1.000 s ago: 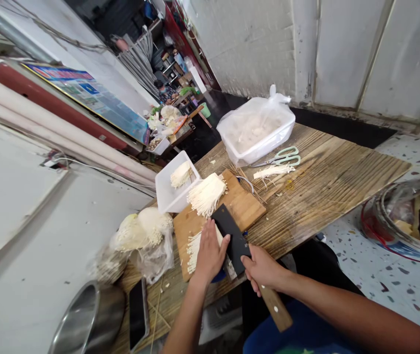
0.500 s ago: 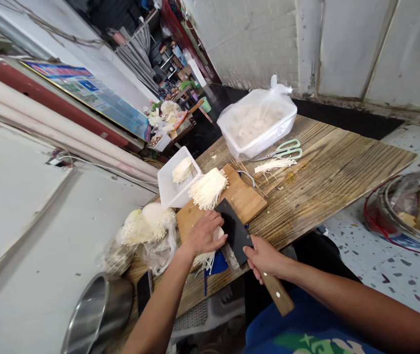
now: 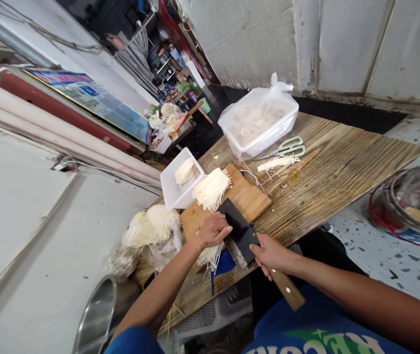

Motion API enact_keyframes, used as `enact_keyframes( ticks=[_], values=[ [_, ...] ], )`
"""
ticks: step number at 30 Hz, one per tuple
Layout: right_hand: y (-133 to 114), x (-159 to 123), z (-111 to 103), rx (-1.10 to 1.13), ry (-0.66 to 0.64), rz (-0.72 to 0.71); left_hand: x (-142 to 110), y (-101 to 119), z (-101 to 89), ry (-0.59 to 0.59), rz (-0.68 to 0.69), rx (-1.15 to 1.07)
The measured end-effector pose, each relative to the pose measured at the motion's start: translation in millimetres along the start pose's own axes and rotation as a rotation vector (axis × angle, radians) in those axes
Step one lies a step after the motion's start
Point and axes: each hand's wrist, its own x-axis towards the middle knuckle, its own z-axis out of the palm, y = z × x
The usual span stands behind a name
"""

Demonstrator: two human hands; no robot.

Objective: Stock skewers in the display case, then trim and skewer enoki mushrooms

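Observation:
My right hand (image 3: 274, 254) is wrapped round the cleaver (image 3: 239, 223), whose wooden handle points toward my body. Its dark blade lies low over the near part of the wooden cutting board (image 3: 251, 195). Against the blade's left side, my left hand (image 3: 212, 229) is closed over a bunch of enoki mushrooms (image 3: 210, 256). The stems fan out below the palm; the rest of that bunch is hidden under the hand. Beyond both hands, a larger bundle of enoki (image 3: 212, 189) rests on the board. A blue thing (image 3: 225, 263) pokes out beneath the board.
A white tub (image 3: 173, 189) with enoki stands behind the board. Bagged enoki (image 3: 151, 226) and a steel pot (image 3: 101, 314) are at left. A bag-wrapped white container (image 3: 259, 123), green-handled scissors (image 3: 287, 146) and loose enoki (image 3: 278, 163) lie farther back. A bucket (image 3: 412, 206) stands right.
My left hand has flattened slightly over the enoki, and the pale piece seen by its thumb is now hidden. The cleaver stays beside it. The whole view has shifted a little.

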Motion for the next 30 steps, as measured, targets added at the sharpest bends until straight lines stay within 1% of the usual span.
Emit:
enact_keyframes(
  ticks=[5, 7, 10, 14, 16, 18, 22, 24, 26, 28, 30],
  values=[
    [-0.4, 1.7, -0.4, -0.03, 0.001, 0.012, 0.7, -4.5, 5.6, 0.111, -0.111, -0.183],
    [-1.4, 0.9, -0.3, -0.023, 0.004, 0.011, -3.4, -8.3, 2.3, 0.184, -0.149, -0.289],
    [-2.3, 0.0, -0.1, -0.006, 0.005, 0.014, -11.0, -13.2, -10.0, 0.333, -0.156, -0.415],
    [-2.6, 0.6, 0.3, -0.004, 0.009, 0.024, -18.4, -10.5, -38.1, 0.585, -0.093, -0.575],
    [-3.9, -0.1, 0.6, -0.002, 0.014, 0.031, -22.0, -6.2, -56.4, 0.694, -0.025, -0.612],
    [-5.8, -1.6, 0.7, -0.006, 0.021, 0.042, -27.5, -2.0, -77.3, 0.772, 0.055, -0.621],
    [-6.6, -3.3, -0.2, -0.003, 0.031, 0.047, -47.7, 1.9, -124.4, 0.846, 0.166, -0.58],
    [-4.5, -2.2, -0.6, -0.005, 0.023, 0.039, -60.1, 2.3, -147.1, 0.876, 0.195, -0.539],
    [-2.0, -0.5, -0.1, -0.007, 0.015, 0.026, -69.7, 3.0, -165.2, 0.88, 0.208, -0.501],
    [-0.5, 0.6, 0.9, 0.001, 0.013, 0.012, -72.9, 3.7, -174.4, 0.852, 0.189, -0.441],
    [-1.3, -0.4, 1.2, 0.017, 0.018, 0.001, -67.8, 2.8, -172.7, 0.802, 0.118, -0.336]
  ],
)
